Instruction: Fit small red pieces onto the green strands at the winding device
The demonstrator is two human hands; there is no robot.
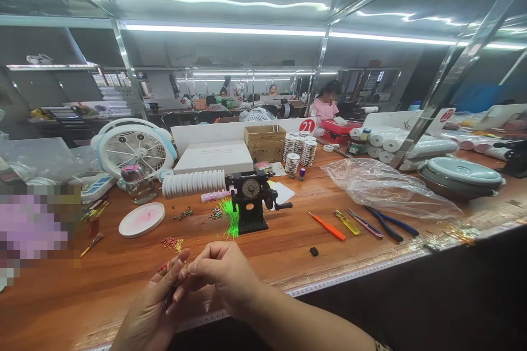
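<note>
Near the front edge of the wooden bench, my left hand (154,301) is closed with its thumb and fingers pressed together. Small red bits show at its fingertips, and something dark is partly visible under the palm. My right hand (224,274) pinches close against the left fingertips; whatever is between the fingers is too small to name. Just beyond the hands lie a little heap of red pieces (168,242) and some yellow pieces (178,245). Behind them stands a black hand-cranked winder (252,214) with a white ribbed roll (195,182), beside a bunch of green strands (231,219).
A white round dish (142,219) and a fan (134,148) are at left. To the right lie an orange screwdriver (327,226), a yellow-handled tool (347,222), blue-handled pliers (391,224) and clear plastic film (379,186). Spools (292,163) stand behind; a person in pink (325,107) sits beyond.
</note>
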